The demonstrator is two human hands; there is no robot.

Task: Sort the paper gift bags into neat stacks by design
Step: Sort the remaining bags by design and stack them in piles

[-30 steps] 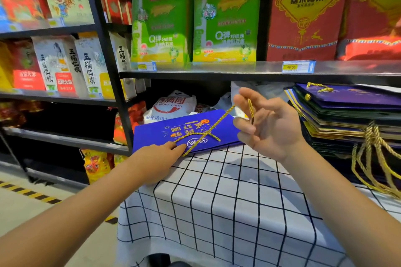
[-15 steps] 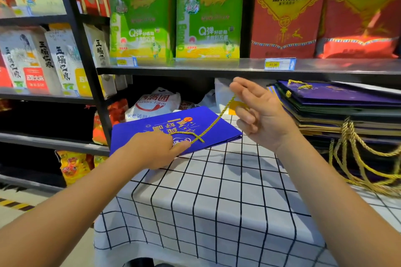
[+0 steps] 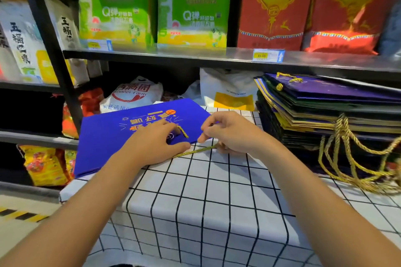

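Note:
A flat blue gift bag (image 3: 112,132) with orange and white print lies on the far left of the checked tablecloth (image 3: 206,212), overhanging its left edge. My left hand (image 3: 154,147) rests on the bag's near edge, fingers curled by its gold cord handle (image 3: 184,133). My right hand (image 3: 227,132) sits low at the bag's right corner and pinches the gold cord, which trails along the cloth (image 3: 195,151). A tall stack of purple and dark gift bags (image 3: 325,112) stands at the right, gold handles (image 3: 351,158) hanging down its front.
A metal shelf (image 3: 195,58) runs just above the table with green and red rice bags on it. White plastic bags (image 3: 227,91) lie behind the blue bag. Dark shelving with more packets stands at the left, over a floor with yellow-black tape.
My right hand has come down from holding the cord raised in the air to the bag's right corner. The cord now lies slack on the cloth. The left hand stays on the bag.

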